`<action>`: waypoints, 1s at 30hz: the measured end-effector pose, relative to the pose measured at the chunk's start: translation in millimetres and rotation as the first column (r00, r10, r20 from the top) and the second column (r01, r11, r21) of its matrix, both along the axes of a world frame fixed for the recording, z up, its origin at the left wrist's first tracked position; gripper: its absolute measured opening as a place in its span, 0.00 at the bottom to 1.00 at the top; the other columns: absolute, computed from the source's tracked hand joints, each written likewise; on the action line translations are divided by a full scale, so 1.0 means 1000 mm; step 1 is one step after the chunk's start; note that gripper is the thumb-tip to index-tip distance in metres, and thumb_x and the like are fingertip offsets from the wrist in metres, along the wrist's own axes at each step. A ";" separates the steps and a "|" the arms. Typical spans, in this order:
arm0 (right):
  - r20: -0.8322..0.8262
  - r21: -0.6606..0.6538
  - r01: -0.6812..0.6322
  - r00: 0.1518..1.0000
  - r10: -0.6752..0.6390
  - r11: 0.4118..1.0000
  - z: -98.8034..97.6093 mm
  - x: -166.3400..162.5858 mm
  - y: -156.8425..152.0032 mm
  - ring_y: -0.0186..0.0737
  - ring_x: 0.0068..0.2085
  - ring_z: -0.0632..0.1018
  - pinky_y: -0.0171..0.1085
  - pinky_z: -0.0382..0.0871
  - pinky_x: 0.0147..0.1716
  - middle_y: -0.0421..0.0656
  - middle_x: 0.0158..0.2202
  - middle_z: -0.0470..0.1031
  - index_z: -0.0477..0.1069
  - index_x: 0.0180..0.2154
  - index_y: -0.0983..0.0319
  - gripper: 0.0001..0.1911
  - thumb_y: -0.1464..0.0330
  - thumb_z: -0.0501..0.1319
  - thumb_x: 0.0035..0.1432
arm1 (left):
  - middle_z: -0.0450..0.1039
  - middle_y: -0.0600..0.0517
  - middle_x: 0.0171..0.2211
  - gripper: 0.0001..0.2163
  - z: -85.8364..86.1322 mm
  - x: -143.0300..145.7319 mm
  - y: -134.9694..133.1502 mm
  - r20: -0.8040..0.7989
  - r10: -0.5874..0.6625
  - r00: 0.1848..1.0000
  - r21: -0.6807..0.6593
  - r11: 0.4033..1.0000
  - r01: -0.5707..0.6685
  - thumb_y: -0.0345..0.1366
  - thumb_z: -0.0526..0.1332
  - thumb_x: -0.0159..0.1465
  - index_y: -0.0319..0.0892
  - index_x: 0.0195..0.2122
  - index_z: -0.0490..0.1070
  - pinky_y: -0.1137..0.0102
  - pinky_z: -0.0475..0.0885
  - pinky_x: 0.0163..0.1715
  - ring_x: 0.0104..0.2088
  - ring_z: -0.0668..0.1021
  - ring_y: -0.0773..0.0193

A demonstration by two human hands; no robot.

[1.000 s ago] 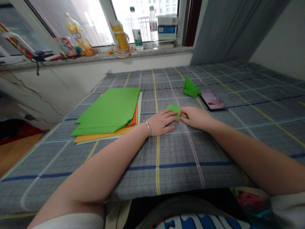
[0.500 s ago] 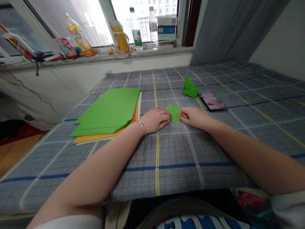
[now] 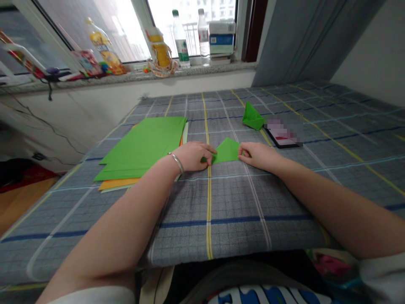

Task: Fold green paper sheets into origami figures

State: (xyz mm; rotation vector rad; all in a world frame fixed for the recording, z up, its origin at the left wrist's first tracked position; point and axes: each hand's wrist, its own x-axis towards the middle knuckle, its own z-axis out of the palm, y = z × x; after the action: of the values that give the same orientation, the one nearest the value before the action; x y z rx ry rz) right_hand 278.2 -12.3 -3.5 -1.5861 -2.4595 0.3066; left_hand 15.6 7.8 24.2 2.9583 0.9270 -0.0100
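Note:
A small folded green paper lies flat on the checked cloth, its peak pointing away from me. My left hand, with a silver bangle at the wrist, has its curled fingers on the paper's left corner. At the right corner my right hand pinches the edge between thumb and fingers. Beyond my right hand stands a folded green paper boat, close to a phone whose screen is blurred out. The fingertips of both hands hide the paper's two lower corners.
Left of my hands lies a stack of green sheets, with an orange sheet and pale ones under it. The checked cloth covers the table. Bottles and boxes line the windowsill at the back.
My left hand has slid left along the folded paper to its left corner, uncovering more of it. My right hand stays at the right corner.

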 end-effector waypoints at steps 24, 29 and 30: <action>-0.054 -0.070 -0.020 0.998 0.016 0.997 0.001 0.028 0.008 0.36 0.28 0.72 0.34 0.60 0.27 0.38 0.30 0.73 0.71 0.38 0.58 0.10 0.62 0.63 0.54 | 0.74 0.54 0.53 0.06 0.010 -0.029 0.005 -0.014 0.081 0.997 -0.250 0.965 -0.082 0.30 0.60 0.58 0.44 0.29 0.78 0.74 0.71 0.48 0.48 0.78 0.66; 0.012 0.101 -0.148 0.989 0.147 0.984 0.003 0.031 0.010 0.42 0.38 0.74 0.38 0.65 0.37 0.44 0.37 0.73 0.75 0.39 0.59 0.13 0.60 0.65 0.54 | 0.78 0.51 0.39 0.07 -0.005 -0.018 0.006 0.173 0.202 0.964 -0.121 0.976 -0.182 0.32 0.55 0.63 0.42 0.37 0.72 0.69 0.73 0.42 0.40 0.78 0.64; 0.025 0.127 -0.175 0.985 0.173 0.976 0.003 0.031 0.010 0.44 0.40 0.74 0.40 0.66 0.40 0.45 0.38 0.74 0.75 0.41 0.59 0.13 0.60 0.64 0.54 | 0.77 0.49 0.42 0.07 -0.010 -0.012 0.004 0.209 0.201 0.957 -0.058 0.980 -0.193 0.36 0.57 0.64 0.42 0.40 0.72 0.67 0.73 0.44 0.42 0.78 0.62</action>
State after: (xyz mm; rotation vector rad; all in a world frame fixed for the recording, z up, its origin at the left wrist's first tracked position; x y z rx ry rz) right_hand 308.8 -2.7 -0.1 -1.3293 -2.5767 0.1592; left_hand 3.6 12.0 14.5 2.7483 1.1675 0.2882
